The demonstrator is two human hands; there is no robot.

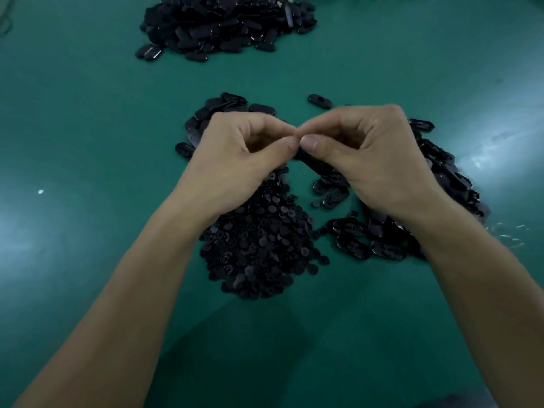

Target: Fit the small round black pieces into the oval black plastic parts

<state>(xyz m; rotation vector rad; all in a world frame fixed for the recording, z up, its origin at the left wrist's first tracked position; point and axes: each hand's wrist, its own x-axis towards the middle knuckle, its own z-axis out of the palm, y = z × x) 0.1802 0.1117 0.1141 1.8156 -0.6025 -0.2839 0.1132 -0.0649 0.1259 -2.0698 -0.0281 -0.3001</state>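
Grip: the right hand (371, 160) has its fingers curled and its thumb on top, pinching one black oval part (312, 161) that juts out dark below the thumb, held up between the heaps.
Other side: the left hand (244, 151) is curled too, thumb tip against the right thumb tip at the end of that part. Its fingertips hide the contact, so I cannot tell whether it grips the part or something smaller.
Arms: two bare forearms rise from the lower corners and meet in a narrow arch, wrists over the heaps.
Count: two hands, one held part, one loose oval part (319, 101) lying alone just beyond the right knuckles, and four heaps, each too full to count.
Near heaps: the heap of round pieces (259, 240) lies under the left wrist; the left heap of oval parts (217, 113) lies behind the left hand; the right heap of oval parts (441, 178) lies under and beside the right hand.
Far heap (226, 22): oval parts, well apart, cut by the top edge.
Room: the green surface (88, 113) runs open at left, right and front — a white speck (40, 191) sits at left.
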